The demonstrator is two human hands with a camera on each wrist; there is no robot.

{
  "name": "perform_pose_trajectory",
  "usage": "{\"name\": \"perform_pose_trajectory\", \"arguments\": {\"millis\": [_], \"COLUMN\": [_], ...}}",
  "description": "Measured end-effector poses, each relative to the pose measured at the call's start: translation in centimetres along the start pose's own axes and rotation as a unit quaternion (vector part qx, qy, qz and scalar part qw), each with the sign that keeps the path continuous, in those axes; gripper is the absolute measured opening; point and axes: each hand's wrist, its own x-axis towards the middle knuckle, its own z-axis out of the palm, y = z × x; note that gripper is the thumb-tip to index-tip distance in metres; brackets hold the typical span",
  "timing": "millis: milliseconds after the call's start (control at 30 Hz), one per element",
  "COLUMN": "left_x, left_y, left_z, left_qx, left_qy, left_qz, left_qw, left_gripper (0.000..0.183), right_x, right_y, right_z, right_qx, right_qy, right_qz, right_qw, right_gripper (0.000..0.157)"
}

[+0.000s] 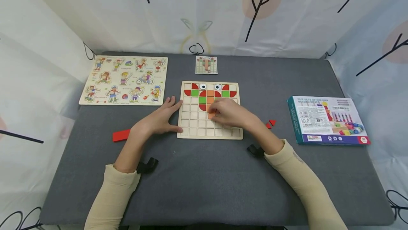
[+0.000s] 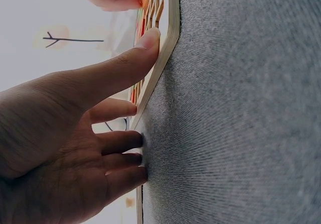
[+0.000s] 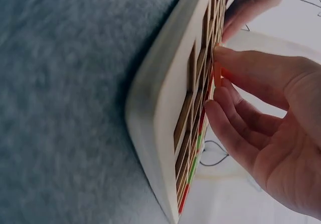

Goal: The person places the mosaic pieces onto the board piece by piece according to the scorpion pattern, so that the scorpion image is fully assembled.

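A wooden grid board (image 1: 192, 123) lies on the table, its upper cells filled with red, green and orange tiles and two eye tiles. My right hand (image 1: 231, 113) is over the board's middle, pinching a small orange tile (image 3: 217, 75) between thumb and fingers at the grid. Part of that tile's surroundings is hidden by the hand in the head view. At the board's left edge rests my left hand (image 1: 159, 118), fingers spread; its thumb (image 2: 149, 40) touches the rim. Above the board sits a small pattern card (image 1: 199, 69) with a similar design.
A picture puzzle board (image 1: 122, 89) lies at the back left. Beside the left forearm is a red piece (image 1: 120, 135). Small red triangles (image 1: 272, 122) lie near the right wrist. A boxed bead set (image 1: 328, 120) stands at the right. White curtains surround the grey table (image 1: 204, 180).
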Motion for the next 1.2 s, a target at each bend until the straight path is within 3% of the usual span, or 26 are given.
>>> {"name": "perform_pose_trajectory", "arguments": {"millis": [433,633,933,1200], "left_x": [0.0,0.0,-0.2,-0.1], "left_y": [0.0,0.0,0.1,0.0], "left_z": [-0.2,-0.2,-0.4,-0.2], "left_qx": [-0.001,-0.003,-0.004,-0.003], "left_qy": [-0.001,-0.002,-0.003,-0.003], "left_qz": [0.007,0.007,0.005,0.006], "left_qw": [1.0000,1.0000,1.0000,1.0000], "left_gripper": [0.111,0.111,0.111,0.111], "right_x": [-0.2,-2.2,-5.9,-8.8], "right_y": [-0.3,0.3,1.2,2.0], "right_z": [0.2,-0.7,-1.4,-1.8], "right_qx": [0.009,0.031,0.060,0.056], "right_qy": [-0.003,0.004,0.002,0.004], "right_qz": [0.005,0.008,0.050,0.072], "right_qw": [1.000,0.999,0.997,0.996], "right_gripper": [0.013,0.014,0.021,0.023]}}
